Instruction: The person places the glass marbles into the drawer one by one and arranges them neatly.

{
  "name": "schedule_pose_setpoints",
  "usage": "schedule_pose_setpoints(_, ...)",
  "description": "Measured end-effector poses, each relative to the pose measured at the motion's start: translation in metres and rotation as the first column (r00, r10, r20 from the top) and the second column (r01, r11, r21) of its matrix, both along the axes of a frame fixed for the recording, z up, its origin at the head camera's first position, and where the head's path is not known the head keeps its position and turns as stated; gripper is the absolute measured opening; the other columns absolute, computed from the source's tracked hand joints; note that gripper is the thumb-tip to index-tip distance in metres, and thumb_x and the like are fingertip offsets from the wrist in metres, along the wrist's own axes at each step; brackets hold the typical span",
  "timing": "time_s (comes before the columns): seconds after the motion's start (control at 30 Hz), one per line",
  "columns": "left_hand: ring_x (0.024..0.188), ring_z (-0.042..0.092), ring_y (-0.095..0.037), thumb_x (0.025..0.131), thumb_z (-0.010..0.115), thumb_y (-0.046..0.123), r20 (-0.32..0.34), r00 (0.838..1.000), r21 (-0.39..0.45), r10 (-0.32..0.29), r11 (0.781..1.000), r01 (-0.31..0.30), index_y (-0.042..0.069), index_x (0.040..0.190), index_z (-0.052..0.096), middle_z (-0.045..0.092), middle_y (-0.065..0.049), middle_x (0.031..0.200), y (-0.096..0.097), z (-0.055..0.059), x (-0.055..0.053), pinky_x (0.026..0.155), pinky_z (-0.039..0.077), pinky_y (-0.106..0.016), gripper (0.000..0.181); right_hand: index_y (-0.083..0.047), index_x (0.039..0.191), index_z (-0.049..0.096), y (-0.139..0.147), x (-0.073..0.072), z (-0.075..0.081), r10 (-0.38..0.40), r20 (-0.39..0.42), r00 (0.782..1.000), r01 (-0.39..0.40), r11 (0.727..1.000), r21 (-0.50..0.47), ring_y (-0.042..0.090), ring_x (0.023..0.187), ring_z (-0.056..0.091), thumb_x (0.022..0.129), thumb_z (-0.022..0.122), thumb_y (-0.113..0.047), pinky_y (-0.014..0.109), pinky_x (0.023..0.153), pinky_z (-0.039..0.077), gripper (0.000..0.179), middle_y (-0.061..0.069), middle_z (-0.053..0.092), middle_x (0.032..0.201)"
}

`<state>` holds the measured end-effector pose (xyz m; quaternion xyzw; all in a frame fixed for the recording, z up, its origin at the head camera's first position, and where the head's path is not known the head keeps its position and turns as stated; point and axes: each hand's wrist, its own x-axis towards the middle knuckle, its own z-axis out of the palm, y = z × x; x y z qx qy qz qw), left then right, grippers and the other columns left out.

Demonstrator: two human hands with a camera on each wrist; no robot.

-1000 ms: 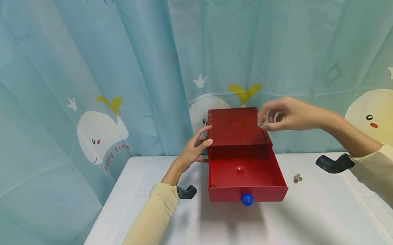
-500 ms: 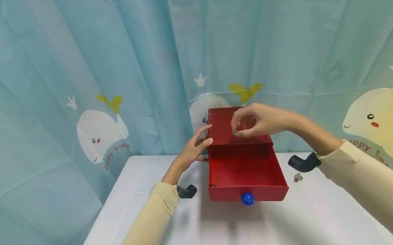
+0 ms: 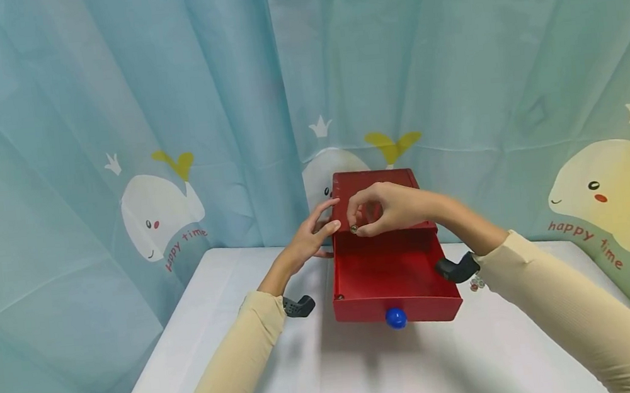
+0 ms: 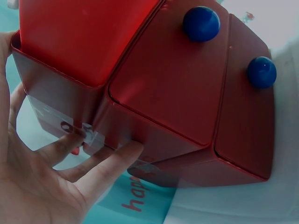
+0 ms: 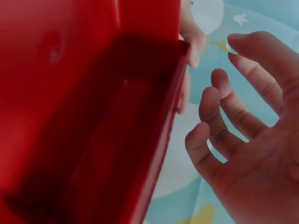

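A red drawer cabinet (image 3: pixel 404 176) stands at the back of the table, its top drawer (image 3: pixel 389 278) pulled out. My left hand (image 3: pixel 304 246) rests against the cabinet's left side, fingers spread along the wall. Over the cabinet's front top edge, my right hand (image 3: pixel 392 207) pinches a small shiny round marble-like piece (image 3: pixel 354 229) between thumb and index finger; it shows whitish at the fingertips in the right wrist view. A similar small piece (image 3: pixel 340 297) lies in the drawer's front left corner. Several more small round pieces (image 3: pixel 476 283) lie right of the drawer, partly behind the right wrist's camera.
Below the pulled-out drawer are two shut drawers with blue knobs (image 4: pixel 201 24). The top drawer's blue knob (image 3: pixel 396 318) juts toward me. The white table (image 3: pixel 367 381) meets a blue patterned curtain (image 3: pixel 239 121) behind the cabinet.
My right hand has moved left and slightly down across the cabinet's top, carrying the small round piece. My left hand has stayed on the cabinet's side.
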<state>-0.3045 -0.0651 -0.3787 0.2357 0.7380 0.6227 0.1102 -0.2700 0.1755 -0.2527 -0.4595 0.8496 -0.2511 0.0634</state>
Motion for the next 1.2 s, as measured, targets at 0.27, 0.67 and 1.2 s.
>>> schedule_pose_setpoints(0.27,0.138,0.046,-0.036,0.100,0.058,0.041,-0.008,1.000,0.002,-0.001,1.000,0.001,0.041,0.155,0.038,0.038,-0.016,0.158,0.000,0.000,0.001,0.084,0.059,-0.057,0.059,-0.024,0.099,0.072,-0.003,-0.001,-0.007,-0.011,0.016,1.000,0.011,1.000,-0.001,0.016,0.083,0.066,0.089,0.080,-0.015,0.035,0.075,0.060,0.016,-0.008,0.069,0.090)
schedule_pose_setpoints(0.67,0.139,0.045,-0.036,0.100,0.058,0.041,-0.004,1.000,0.005,-0.009,1.000,0.009,0.042,0.156,0.037,0.036,-0.016,0.159,0.000,-0.001,0.001,0.085,0.059,-0.057,0.060,-0.024,0.099,0.072,-0.005,0.000,-0.009,-0.019,0.030,0.999,0.019,1.000,-0.008,0.016,0.079,0.066,0.088,0.080,-0.016,0.036,0.075,0.059,0.016,-0.008,0.069,0.089)
schedule_pose_setpoints(1.2,0.138,0.047,-0.037,0.100,0.057,0.040,-0.003,1.000,0.002,-0.010,1.000,0.010,0.040,0.156,0.038,0.038,-0.015,0.157,0.000,-0.002,0.000,0.086,0.059,-0.057,0.059,-0.019,0.106,0.073,-0.002,-0.001,-0.013,-0.034,0.023,0.999,0.034,0.999,-0.010,0.018,0.081,0.064,0.088,0.081,-0.022,0.037,0.074,0.058,0.020,-0.007,0.069,0.091)
